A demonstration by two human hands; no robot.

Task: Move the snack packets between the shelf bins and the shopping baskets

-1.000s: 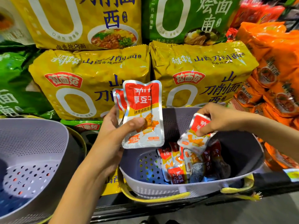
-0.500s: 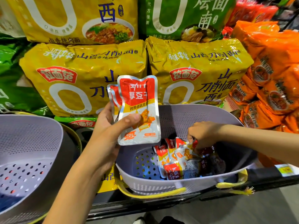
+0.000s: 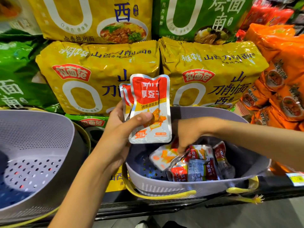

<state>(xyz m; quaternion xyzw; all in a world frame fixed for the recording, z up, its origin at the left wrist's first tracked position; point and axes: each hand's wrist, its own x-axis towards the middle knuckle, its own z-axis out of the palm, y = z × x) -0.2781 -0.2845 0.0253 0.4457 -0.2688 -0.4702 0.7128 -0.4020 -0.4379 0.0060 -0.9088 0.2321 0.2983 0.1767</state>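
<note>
My left hand [image 3: 121,129] holds up a small stack of red-and-white snack packets [image 3: 150,109], thumb across the front one, just above the left rim of a grey perforated basket [image 3: 181,186] with yellow handles. Several more packets [image 3: 197,168] lie in a heap inside that basket. My right hand [image 3: 187,134] reaches down into it, fingertips pinching a white-and-orange packet [image 3: 164,157] at the top of the heap. A second grey perforated basket [image 3: 32,153] stands at the left, with no packets showing inside.
Large yellow noodle bags [image 3: 98,74] and green ones [image 3: 19,71] are stacked behind the baskets. Orange noodle bags [image 3: 283,76] pile up at the right. A dark shelf edge [image 3: 164,209] runs under the baskets, with a yellow price tag [image 3: 297,179] at the right.
My right hand went from holding a packet above the right basket down into the heap, and now pinches a packet there. The left hand kept its stack held up.
</note>
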